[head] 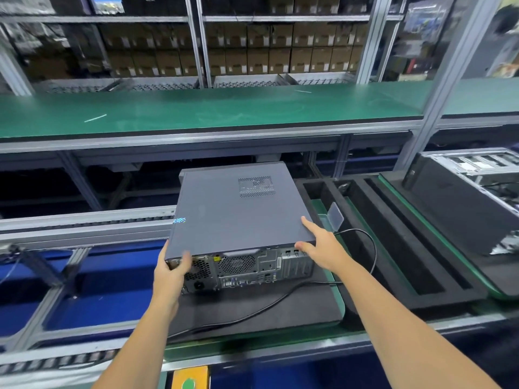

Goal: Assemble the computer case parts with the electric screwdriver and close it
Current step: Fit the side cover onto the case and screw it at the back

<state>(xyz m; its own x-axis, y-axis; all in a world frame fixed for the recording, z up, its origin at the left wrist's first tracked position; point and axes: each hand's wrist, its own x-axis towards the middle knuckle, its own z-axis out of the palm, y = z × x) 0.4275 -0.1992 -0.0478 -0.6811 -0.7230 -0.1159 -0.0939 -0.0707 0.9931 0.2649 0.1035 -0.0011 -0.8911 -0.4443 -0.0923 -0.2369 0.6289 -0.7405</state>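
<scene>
Setting: an assembly line with a green upper shelf (213, 110), racks of brown cartons (269, 49) behind it, and a roller conveyor (84, 220) to the left.
Surface: a black foam pallet (252, 310) on the line, which served as the table.
Computer case (241, 220): lay flat on the pallet, rear ports toward the person, its grey side cover (233, 209) already resting on top.
Left hand (172, 272): gripped the near left rear corner, thumb over the cover edge, fingers (186, 259) curled narrow round the corner.
Right hand (318, 244): held the near right corner, fingers (309, 224) spread wide along the cover's side edge.
Step in hand: judged to be seating the cover; press evenly at both corners and keep the edges flush so the rear tabs catch before any screw goes in.
Electric screwdriver: not seen.
Black cable (362, 248): looped on the pallet just right of the case; best kept clear of the cover edge.
Foam tray (393, 237): long slots to the right, appearing empty apart from a clear plastic piece (335, 216) at the near rim.
Second case (471, 192): far right, open, with internals showing.
</scene>
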